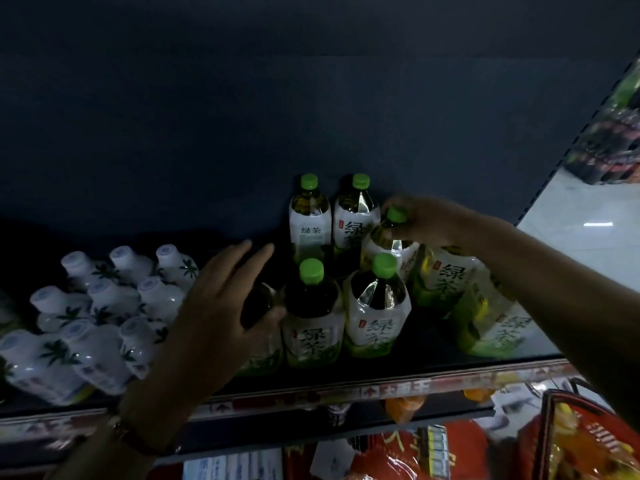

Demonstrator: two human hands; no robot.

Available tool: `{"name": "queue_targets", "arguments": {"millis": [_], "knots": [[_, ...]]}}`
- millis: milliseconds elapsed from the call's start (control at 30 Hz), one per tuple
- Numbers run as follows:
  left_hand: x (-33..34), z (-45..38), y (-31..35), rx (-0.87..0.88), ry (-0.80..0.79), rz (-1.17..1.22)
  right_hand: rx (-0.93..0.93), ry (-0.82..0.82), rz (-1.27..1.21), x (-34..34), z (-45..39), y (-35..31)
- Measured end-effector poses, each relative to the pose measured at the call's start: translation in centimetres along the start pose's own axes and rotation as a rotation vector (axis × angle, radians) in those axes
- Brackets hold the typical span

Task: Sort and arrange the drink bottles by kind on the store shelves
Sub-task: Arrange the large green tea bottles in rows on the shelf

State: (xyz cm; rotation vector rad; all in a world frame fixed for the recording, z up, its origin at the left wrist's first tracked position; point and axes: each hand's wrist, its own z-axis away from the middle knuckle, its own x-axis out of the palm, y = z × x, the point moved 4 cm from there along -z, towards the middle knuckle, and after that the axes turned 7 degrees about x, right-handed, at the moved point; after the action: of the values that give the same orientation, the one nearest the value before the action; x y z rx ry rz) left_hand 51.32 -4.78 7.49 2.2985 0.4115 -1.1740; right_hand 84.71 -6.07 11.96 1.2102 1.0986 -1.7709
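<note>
Your right hand (420, 220) reaches over the group of green tea bottles on the dark shelf (433, 348), and its fingers are closed around the neck of one green tea bottle (389, 244), just under its green cap (396, 214). This bottle stands in the middle of the group and leans a little to the left.

Your left hand (221, 303) is at the left side of the group. Its fingers are spread apart and point up and to the right, and the thumb touches the shoulder of the front green tea bottle (313, 320). A dark bottle (258, 303) is partly hidden behind this hand; you cannot tell whether the hand grips it. On your left wrist there is a watch (121, 432).

The other green tea bottles stand upright: two at the back (310, 220) near the dark back wall (277, 116), one more in front (377, 306) beside the one your thumb touches, and some more at the right (446, 275), under your right forearm.

To the left of your left hand, well apart from the green tea, white bottles with a leaf pattern (100, 303) stand in rows, with white caps.

Along the front edge of the shelf runs a price strip (381, 389), blurred. Below it you see red packages (433, 452) and an orange bottle (403, 408), not sharp.
</note>
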Motion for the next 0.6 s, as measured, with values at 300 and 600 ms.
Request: {"name": "queue_targets", "arguments": {"millis": [300, 600], "knots": [[0.0, 4.4, -0.6, -0.153, 0.097, 0.088, -0.230, 0.178, 0.290, -0.2, -1.2, -6.9], [0.4, 5.2, -2.0, -0.101, 0.016, 0.070, -0.389, 0.063, 0.215, 1.8, -2.3, -17.0]]}}
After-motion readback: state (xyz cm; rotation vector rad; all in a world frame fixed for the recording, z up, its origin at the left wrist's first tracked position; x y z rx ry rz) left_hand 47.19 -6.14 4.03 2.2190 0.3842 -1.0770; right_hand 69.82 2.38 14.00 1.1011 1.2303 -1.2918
